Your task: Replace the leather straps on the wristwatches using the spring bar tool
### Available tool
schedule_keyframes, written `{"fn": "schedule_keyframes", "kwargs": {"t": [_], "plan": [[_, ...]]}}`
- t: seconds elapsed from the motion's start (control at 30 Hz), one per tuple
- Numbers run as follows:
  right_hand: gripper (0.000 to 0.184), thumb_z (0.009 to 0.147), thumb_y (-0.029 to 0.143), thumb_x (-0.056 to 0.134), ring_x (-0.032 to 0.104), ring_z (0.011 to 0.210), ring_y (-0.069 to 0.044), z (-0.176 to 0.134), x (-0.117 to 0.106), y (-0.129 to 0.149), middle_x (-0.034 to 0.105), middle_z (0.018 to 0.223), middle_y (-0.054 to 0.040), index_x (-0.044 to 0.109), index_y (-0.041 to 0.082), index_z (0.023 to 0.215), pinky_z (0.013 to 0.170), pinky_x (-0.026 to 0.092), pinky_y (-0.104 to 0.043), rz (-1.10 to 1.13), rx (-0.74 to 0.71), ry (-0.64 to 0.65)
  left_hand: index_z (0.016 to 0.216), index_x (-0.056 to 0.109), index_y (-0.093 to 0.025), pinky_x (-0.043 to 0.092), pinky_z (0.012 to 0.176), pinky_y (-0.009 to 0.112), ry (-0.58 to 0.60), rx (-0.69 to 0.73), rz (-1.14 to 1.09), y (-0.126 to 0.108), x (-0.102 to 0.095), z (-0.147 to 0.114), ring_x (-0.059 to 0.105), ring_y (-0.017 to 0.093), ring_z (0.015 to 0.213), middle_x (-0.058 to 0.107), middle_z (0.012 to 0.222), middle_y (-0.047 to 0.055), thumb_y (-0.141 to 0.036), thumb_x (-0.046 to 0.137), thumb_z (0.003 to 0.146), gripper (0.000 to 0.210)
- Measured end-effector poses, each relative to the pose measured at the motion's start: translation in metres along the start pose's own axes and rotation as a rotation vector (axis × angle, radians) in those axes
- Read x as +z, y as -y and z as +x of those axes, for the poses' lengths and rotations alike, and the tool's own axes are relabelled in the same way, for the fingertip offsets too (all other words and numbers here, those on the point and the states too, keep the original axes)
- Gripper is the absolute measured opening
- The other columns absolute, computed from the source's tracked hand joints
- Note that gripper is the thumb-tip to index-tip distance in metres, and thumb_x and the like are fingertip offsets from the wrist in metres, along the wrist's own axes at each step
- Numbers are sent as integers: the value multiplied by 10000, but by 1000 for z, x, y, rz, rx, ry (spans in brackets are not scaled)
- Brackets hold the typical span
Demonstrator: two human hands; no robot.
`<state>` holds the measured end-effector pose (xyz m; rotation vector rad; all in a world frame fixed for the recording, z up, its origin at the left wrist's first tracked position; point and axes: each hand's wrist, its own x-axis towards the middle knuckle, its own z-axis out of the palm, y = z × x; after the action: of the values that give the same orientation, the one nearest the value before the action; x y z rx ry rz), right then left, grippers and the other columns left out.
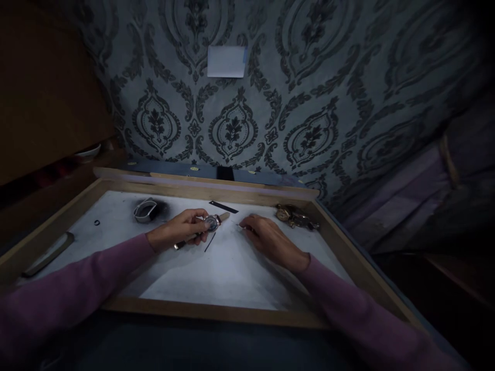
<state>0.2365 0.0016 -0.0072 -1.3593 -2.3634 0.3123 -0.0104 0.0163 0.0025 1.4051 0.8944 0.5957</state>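
Note:
My left hand (188, 225) is closed around a wristwatch (211, 223) with a round dial and a metal case. A beige strap piece (224, 217) sticks out from the watch's right side, and a dark strap end with a shiny tip shows below my fingers. To its right, my right hand (268, 238) hovers low with fingertips pinched together. Something small and thin pokes out from that pinch, too small to name. Between the hands lies a thin dark rod (210, 242). A flat black strip (223, 207) rests just behind the watch.
A wooden-rimmed tray (216, 309) with a white base surrounds everything. At left are a grey-strapped watch (145, 211), a small black ring (97, 222) and an olive strap (50, 256). Several watches (296, 216) pile up at the right back. Behind rises a patterned wall (266, 113).

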Motion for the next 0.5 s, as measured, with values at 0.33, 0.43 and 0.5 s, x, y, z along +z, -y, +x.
{"fn": "schedule_keyframes", "kwargs": {"t": [0.33, 0.43, 0.5], "plan": [[185, 835, 70, 511, 611, 724, -163, -2, 11, 10, 670, 778, -38, 671, 162, 838, 662, 441, -252, 81, -31, 119, 914, 551, -149, 261, 418, 177, -122, 67, -106, -8, -7, 3, 438, 61, 459, 544, 585, -36, -475, 726, 716, 419], [249, 896, 75, 467, 617, 786, -170, -9, 8, 19, 651, 885, -71, 687, 168, 965, 697, 433, -258, -63, -54, 164, 888, 547, -153, 250, 411, 178, -103, 74, -99, -6, -8, 2, 429, 57, 448, 542, 582, -37, -488, 718, 725, 410], [310, 887, 38, 454, 594, 710, -145, -13, 5, 25, 627, 912, -69, 662, 181, 1067, 639, 399, -247, -193, -47, 241, 866, 541, -156, 252, 414, 174, -86, 77, -81, -6, -8, 1, 430, 54, 452, 543, 587, -37, -498, 710, 734, 404]]}}
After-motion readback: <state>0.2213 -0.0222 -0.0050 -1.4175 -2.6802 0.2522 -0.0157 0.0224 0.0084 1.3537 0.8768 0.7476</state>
